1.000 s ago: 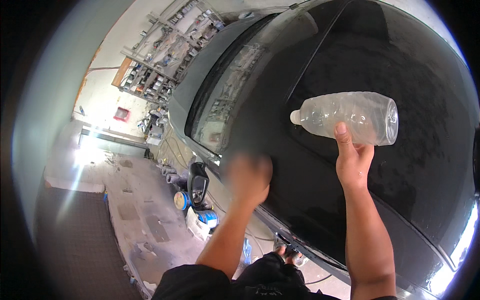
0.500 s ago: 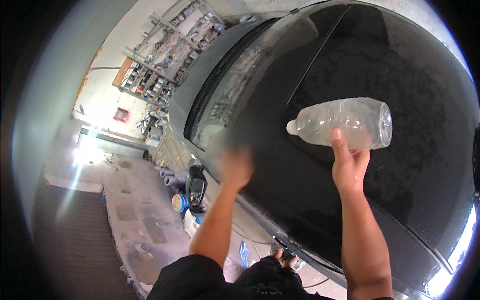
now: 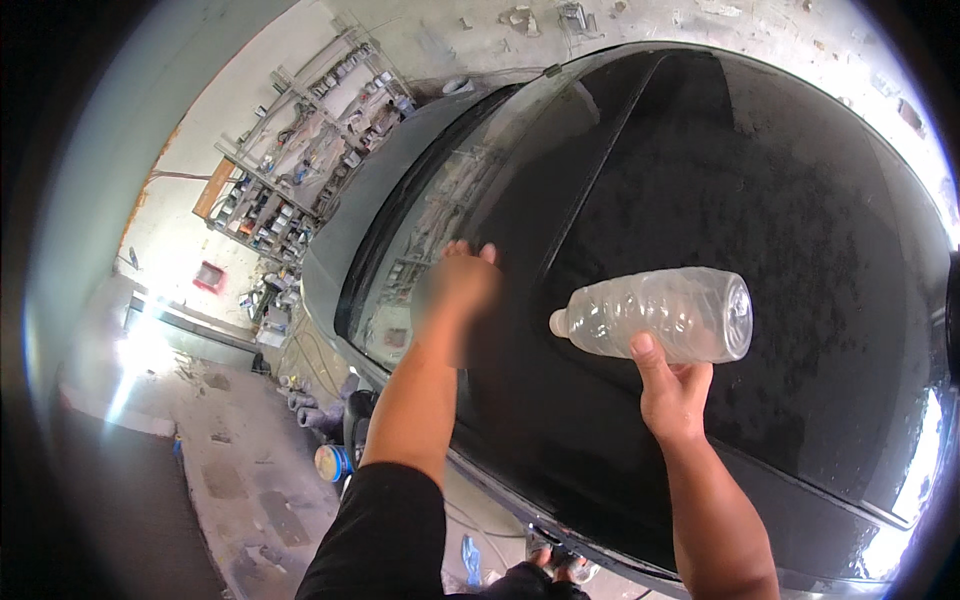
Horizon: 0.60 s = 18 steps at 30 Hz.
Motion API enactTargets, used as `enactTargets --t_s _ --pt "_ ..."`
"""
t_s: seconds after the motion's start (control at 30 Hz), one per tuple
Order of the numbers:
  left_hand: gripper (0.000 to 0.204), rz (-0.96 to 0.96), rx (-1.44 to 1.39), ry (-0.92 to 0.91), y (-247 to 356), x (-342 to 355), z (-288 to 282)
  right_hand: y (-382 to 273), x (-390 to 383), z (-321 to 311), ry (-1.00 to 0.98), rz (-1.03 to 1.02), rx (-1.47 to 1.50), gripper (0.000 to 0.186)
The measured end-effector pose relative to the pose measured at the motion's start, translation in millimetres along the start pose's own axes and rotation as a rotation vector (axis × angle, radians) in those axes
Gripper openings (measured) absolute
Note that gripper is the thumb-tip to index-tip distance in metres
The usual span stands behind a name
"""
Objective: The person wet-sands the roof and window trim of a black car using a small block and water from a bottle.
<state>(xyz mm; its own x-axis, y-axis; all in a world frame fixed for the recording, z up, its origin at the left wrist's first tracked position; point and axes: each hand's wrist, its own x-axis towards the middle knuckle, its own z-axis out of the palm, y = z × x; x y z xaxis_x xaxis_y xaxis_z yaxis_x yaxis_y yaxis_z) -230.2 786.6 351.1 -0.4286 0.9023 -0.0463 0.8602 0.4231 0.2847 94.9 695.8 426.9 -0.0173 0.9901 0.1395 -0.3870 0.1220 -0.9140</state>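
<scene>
Right hand: translucent tapered plastic bottle clamped; could be dropped if oversqueezed.
Curved black car roof, near windshield edge: left hand, grip cannot be told.

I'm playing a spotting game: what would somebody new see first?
Probably the translucent plastic bottle, held sideways in the person's right grip, just right of centre. Next comes the big black car roof behind it, then the bright glare at far left.

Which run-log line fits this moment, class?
right hand: holding translucent plastic bottle | bottle: sideways, cap leftward | left hand: near car windshield, grip unclear
</scene>
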Motion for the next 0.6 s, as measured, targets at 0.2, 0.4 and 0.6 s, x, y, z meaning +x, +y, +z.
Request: enactTargets --t_s 0.2,0.4,0.6 --pt "0.078 0.287 0.068 -0.047 6.8 -14.5 -2.7 10.4 0.5 -7.1 0.040 0.018 -0.049 0.051" --pt "0.078 0.156 -0.009 -0.119 -49.3 -155.1 0.8 8.9 -1.4 -19.2 0.090 0.054 -0.036 0.053" --pt "0.083 0.271 -0.036 -0.033 30.2 23.9 9.5 13.7 -1.7 -13.8 0.080 -0.037 -0.069 0.059"
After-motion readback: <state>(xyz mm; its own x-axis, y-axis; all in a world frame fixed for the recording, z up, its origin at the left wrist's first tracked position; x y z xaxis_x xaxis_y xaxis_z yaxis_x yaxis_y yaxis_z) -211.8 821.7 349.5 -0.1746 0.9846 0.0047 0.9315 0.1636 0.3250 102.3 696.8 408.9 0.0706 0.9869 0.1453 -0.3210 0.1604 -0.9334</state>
